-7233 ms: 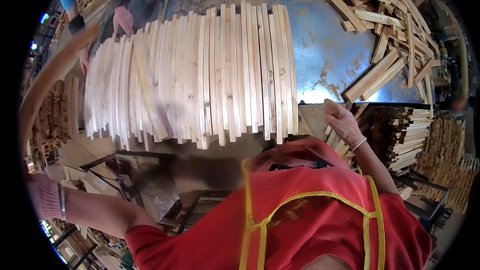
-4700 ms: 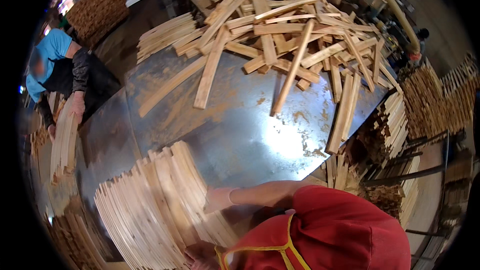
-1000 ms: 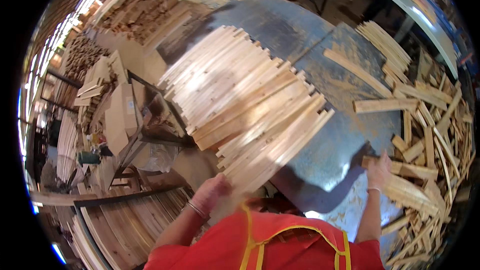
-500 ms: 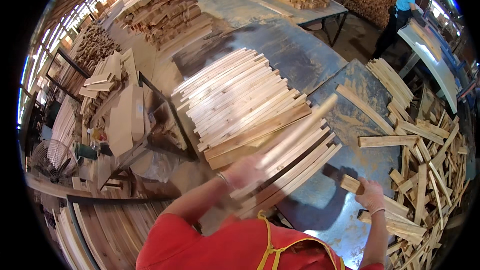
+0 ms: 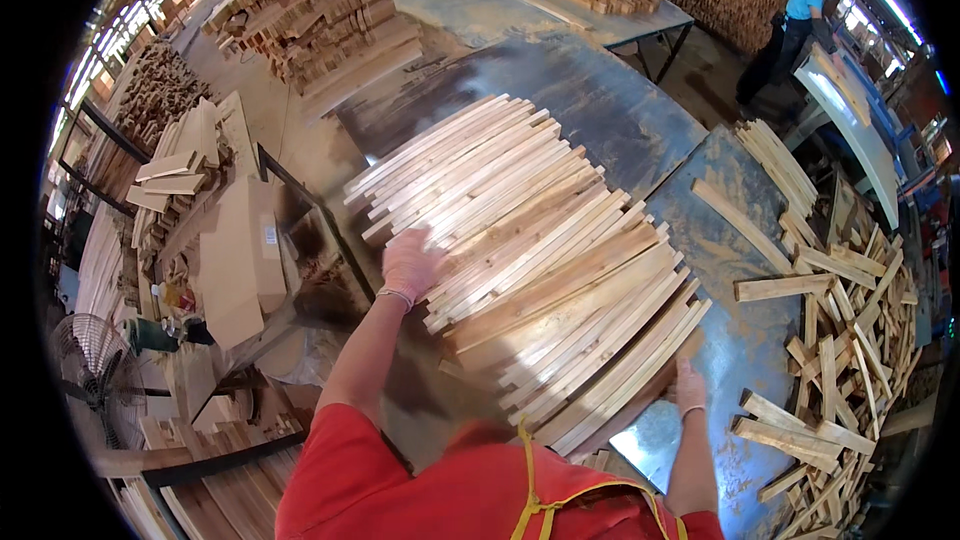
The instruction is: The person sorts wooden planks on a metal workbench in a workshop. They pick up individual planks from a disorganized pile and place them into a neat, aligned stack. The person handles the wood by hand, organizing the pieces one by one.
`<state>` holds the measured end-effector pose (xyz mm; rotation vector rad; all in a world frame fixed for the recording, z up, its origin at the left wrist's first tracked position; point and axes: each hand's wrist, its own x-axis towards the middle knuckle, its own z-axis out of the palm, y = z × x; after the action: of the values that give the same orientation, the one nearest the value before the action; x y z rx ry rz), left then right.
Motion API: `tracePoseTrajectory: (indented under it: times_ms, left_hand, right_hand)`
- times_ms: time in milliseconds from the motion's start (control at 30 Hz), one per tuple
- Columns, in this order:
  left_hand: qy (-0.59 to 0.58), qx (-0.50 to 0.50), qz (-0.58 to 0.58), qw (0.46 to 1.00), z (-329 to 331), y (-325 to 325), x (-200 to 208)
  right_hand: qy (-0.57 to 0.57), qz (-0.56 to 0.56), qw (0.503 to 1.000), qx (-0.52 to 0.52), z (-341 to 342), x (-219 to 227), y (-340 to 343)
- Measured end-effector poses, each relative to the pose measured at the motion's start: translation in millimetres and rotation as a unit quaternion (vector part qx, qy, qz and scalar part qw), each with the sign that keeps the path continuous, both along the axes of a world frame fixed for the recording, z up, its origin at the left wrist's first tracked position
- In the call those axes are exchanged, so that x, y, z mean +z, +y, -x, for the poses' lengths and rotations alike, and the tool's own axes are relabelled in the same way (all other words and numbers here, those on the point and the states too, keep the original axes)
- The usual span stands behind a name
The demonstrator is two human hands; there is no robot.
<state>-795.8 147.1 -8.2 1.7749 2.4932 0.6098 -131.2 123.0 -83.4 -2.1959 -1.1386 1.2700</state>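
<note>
A wide row of pale wooden strips (image 5: pixel 500 190) lies side by side across the dark metal table in front of me, their ends uneven. My left hand (image 5: pixel 410 265) is at the left ends of the strips, fingers stretched out against them. At the right ends of the nearest strips (image 5: pixel 625 375), my right hand (image 5: pixel 688 385) stands with its fingers straight, beside or touching the wood. Neither hand appears to hold a piece. A few browner boards (image 5: pixel 560 285) lie among the pale strips.
Offcuts (image 5: pixel 850 340) are heaped at the right, with a loose strip (image 5: pixel 740 225) on the metal table (image 5: pixel 610 110). Stacked lumber (image 5: pixel 320 30) stands at far left. A fan (image 5: pixel 95 360) and cardboard (image 5: pixel 240 260) are at left. A person in blue (image 5: pixel 800 15) works at far right.
My left hand no longer holds the lifted strip and has moved to the row's left ends. My right hand has let go of a short wooden piece and moved left to the strips.
</note>
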Motion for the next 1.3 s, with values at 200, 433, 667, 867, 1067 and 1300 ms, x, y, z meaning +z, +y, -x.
tracePoseTrajectory:
  times_ms: [200,433,667,867,1067,1300]
  left_hand:
    - [-0.614,0.379,-0.101,0.685,63.3,-59.8,-97.7]
    - [-0.851,0.222,-0.076,0.469,18.3,-45.9,-87.5]
    - [-0.654,0.241,0.02,0.717,45.8,-48.1,-20.4]
    - [-0.747,0.046,0.155,0.645,81.1,26.3,94.5]
    - [-0.34,-0.118,0.359,0.861,18.6,84.0,123.9]
    - [-0.336,-0.022,0.271,0.902,94.5,30.4,74.7]
  right_hand:
    - [-0.265,-0.239,0.934,0.0,153.7,-7.3,-67.2]
    - [-0.299,-0.181,0.936,0.034,139.9,2.4,-67.3]
    - [-0.294,-0.152,0.943,0.029,146.7,9.7,-62.8]
    - [-0.308,-0.168,0.936,0.025,148.3,10.5,-64.2]
    - [-0.302,-0.165,0.939,0.027,146.2,10.0,-62.9]
    - [0.265,-0.199,0.92,-0.211,143.5,29.4,-56.3]
